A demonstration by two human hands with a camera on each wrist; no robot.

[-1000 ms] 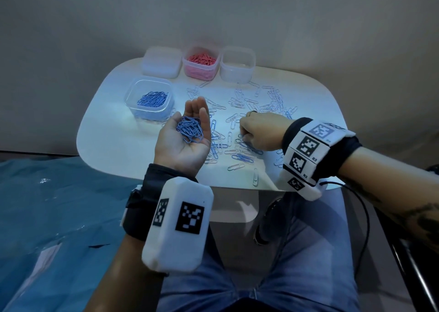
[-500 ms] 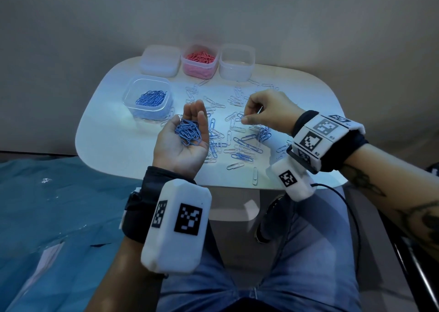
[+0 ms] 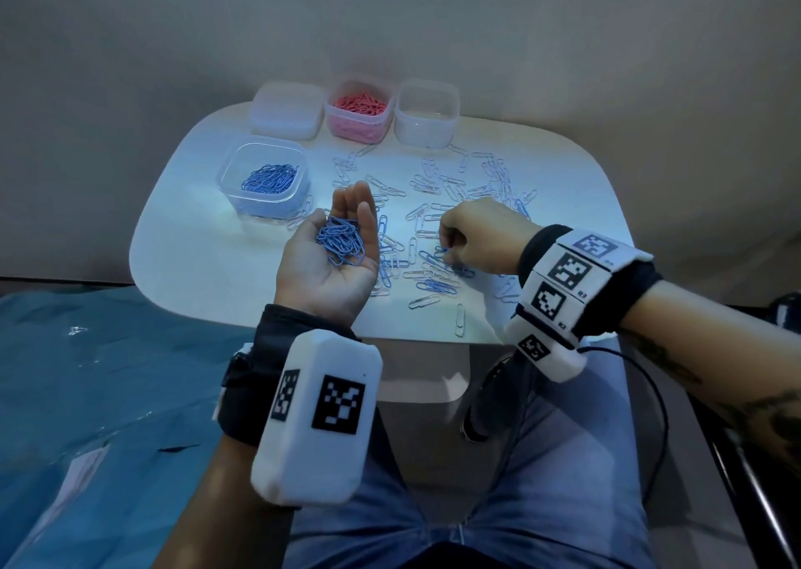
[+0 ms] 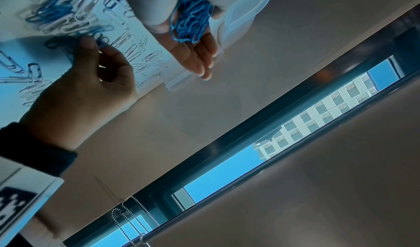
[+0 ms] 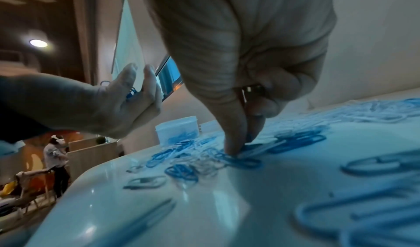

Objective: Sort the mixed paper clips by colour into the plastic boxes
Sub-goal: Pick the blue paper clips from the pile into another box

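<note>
White table [image 3: 208,239], closed box [image 3: 287,109] behind clips [image 3: 437,187]

An indoor shared workspace, like an office or recording room. A small white table [image 3: 182,265] stands against a plain beige wall [image 3: 390,26]; the left wrist view shows a window [image 4: 218,184] with a bead chain, while the right wrist view shows a ceiling light [image 5: 38,43], wooden partitions [image 5: 90,153] and another person [image 5: 55,161] standing

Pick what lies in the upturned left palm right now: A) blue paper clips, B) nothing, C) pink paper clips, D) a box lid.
A: the left hand lies palm up with a heap of blue paper clips on it, above the table.
</note>
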